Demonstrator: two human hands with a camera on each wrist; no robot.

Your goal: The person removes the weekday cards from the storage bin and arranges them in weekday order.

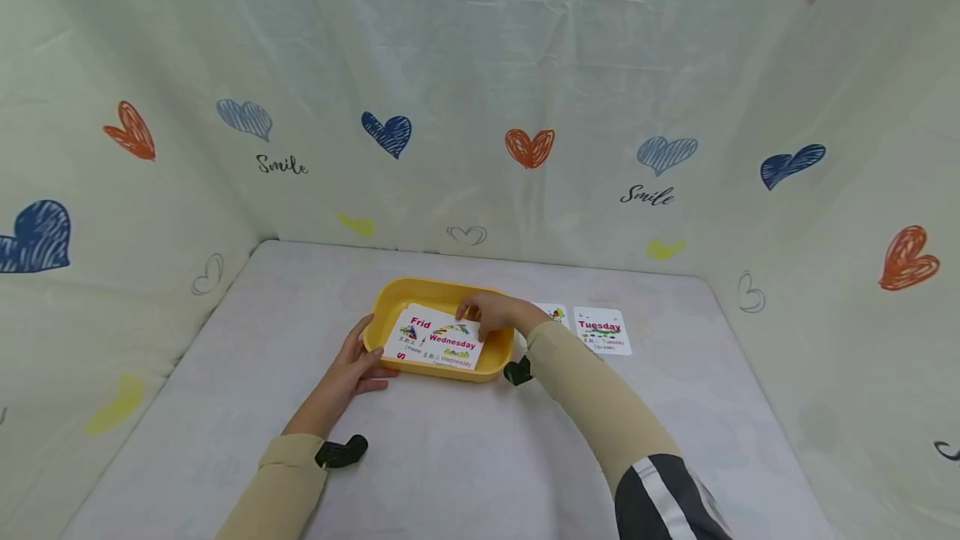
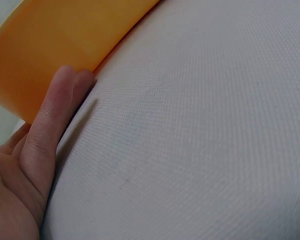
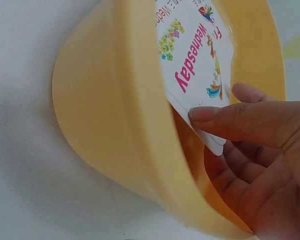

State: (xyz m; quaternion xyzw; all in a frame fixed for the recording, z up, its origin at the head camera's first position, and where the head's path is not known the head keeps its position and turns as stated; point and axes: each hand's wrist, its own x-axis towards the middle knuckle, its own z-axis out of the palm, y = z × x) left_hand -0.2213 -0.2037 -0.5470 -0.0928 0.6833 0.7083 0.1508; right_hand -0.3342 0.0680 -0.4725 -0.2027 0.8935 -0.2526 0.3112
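Observation:
A yellow plastic tray [image 1: 420, 290] stands on the table with several white word cards in it. The top card reads "Wednesday" [image 1: 459, 348], and a card with "Frid" [image 1: 417, 325] shows from under it. My right hand [image 1: 491, 312] reaches over the tray and pinches the Wednesday card at its corner. In the right wrist view the thumb [image 3: 205, 114] lies on top of the card, with fingers under its edge. My left hand [image 1: 352, 369] holds the tray at its near left corner, fingers against the outer wall [image 2: 85, 35].
To the right of the tray a "Tuesday" card [image 1: 602, 332] lies face up on the white table [image 1: 450, 457]. Another card [image 1: 555, 312] beside it is partly covered by my right arm. A curtain printed with hearts [image 1: 480, 65] surrounds the table.

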